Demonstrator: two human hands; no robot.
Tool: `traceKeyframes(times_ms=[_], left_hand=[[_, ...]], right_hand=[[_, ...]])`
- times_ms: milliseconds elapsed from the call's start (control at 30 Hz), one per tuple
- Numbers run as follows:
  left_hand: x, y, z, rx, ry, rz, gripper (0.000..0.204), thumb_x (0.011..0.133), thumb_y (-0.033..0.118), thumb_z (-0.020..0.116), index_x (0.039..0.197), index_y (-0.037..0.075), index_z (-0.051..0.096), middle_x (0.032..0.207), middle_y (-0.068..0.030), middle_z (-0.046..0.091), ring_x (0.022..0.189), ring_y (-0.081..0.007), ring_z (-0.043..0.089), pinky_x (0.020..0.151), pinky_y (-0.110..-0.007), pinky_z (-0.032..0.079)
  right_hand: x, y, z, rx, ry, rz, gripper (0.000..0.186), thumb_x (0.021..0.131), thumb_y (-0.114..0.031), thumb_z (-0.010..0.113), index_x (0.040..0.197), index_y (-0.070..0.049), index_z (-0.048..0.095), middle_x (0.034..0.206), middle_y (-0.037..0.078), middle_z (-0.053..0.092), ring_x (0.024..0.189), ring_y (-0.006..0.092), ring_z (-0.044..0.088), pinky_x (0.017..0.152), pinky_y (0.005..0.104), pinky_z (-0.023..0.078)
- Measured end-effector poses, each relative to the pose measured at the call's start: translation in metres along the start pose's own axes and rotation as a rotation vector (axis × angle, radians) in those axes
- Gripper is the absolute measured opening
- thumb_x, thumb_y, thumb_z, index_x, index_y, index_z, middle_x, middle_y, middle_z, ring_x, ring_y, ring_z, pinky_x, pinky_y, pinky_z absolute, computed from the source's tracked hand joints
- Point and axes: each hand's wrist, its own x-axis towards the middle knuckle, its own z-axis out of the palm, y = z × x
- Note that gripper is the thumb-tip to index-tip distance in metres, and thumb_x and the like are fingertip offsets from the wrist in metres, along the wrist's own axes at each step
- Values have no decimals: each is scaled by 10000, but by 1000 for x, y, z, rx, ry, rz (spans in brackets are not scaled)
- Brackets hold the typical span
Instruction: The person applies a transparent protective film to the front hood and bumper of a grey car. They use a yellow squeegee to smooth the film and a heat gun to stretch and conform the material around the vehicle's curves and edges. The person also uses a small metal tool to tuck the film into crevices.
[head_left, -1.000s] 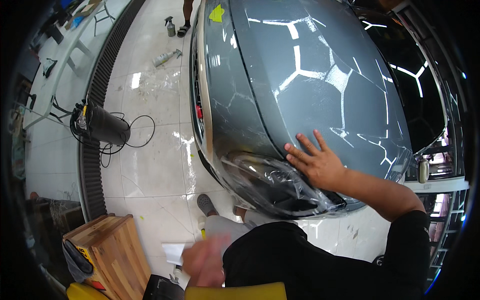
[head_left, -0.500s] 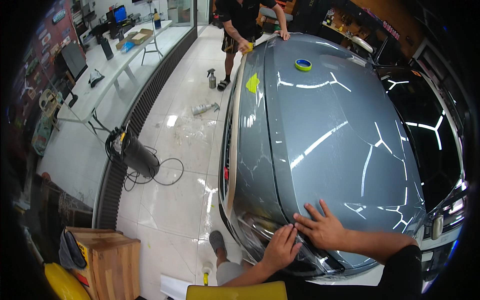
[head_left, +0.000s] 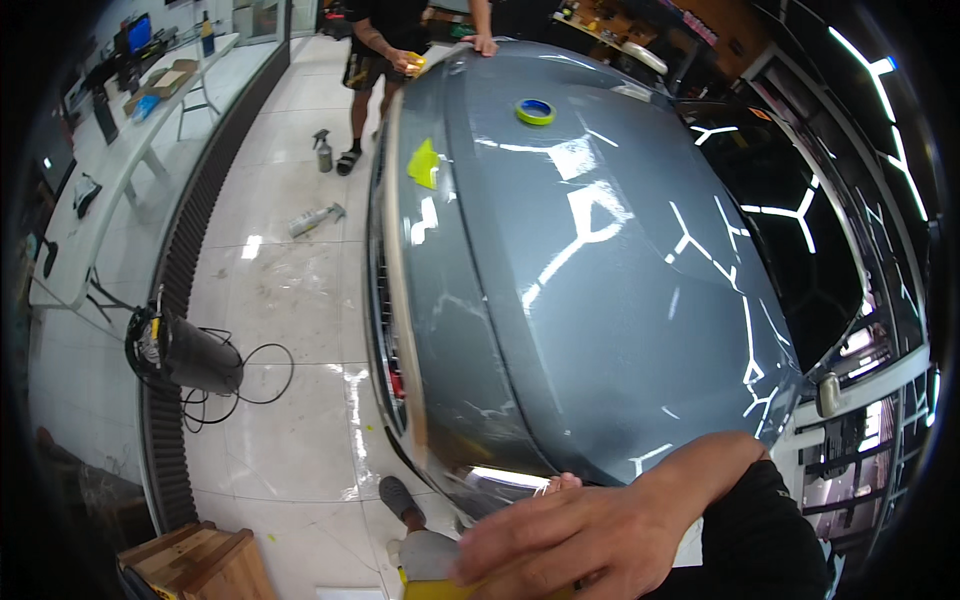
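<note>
In front of me is the grey hood of a car (head_left: 620, 330), with clear wrinkled film (head_left: 440, 480) over its near front corner by the headlight. My right hand (head_left: 590, 540) is raised close to the camera above that corner, fingers stretched out to the left and somewhat blurred; nothing shows in it. Behind it, fingertips of my left hand (head_left: 563, 483) rest at the hood's edge; the rest of that hand is hidden. A green and blue tape roll (head_left: 535, 111) lies on the far hood, and a bright green patch (head_left: 424, 163) sticks to the front.
At the far front corner a co-worker's hand (head_left: 405, 62) holds a small yellow piece; their other hand touches the hood. Two spray bottles (head_left: 322, 152) are on the tiled floor. A black cylinder tank (head_left: 200, 355) with a looped hose stands left; a wooden box (head_left: 205, 565) sits lower left.
My right hand has lifted off the hood and swung left and nearer, now covering most of my left hand. The view has shifted, so the car appears further left.
</note>
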Motion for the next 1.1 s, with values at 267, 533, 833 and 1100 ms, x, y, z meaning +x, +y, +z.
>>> traceKeyframes(times_ms=[267, 533, 833, 1100], left_hand=[[-19, -1, 33, -125, -56, -82, 611, 984, 461, 508, 1311, -53, 550, 1387, -183, 513, 1270, -299, 494, 1020, -384, 458], [-23, -12, 33, -99, 46, -25, 605, 975, 431, 531, 1336, -55, 522, 1402, -185, 482, 1283, -289, 453, 1018, -390, 443], [-25, -14, 35, -94, 32, 24, 627, 957, 431, 558, 1340, -63, 502, 1396, -175, 480, 1300, -298, 422, 1019, -401, 443], [-24, -21, 34, -120, 19, -13, 597, 953, 397, 576, 1342, -51, 509, 1398, -176, 486, 1284, -289, 460, 1033, -397, 435]], right_hand=[[-15, 204, -116, 228, 561, 1001, 396, 812, -103, 707, 1147, -32, 508, 1024, 111, 618, 968, 224, 639, 884, 331, 500], [32, 307, -117, -176, 407, 1048, 246, 840, -74, 615, 1079, -21, 590, 980, 104, 628, 874, 197, 641, 773, 320, 521], [-11, 368, -98, -1163, -381, 916, 165, 830, -57, 591, 995, -53, 605, 1057, 203, 654, 961, 401, 635, 863, 470, 502], [-70, 262, 19, -840, -975, 737, 321, 854, -127, 603, 1172, -100, 642, 1079, 112, 652, 1035, 286, 603, 966, 436, 481]])
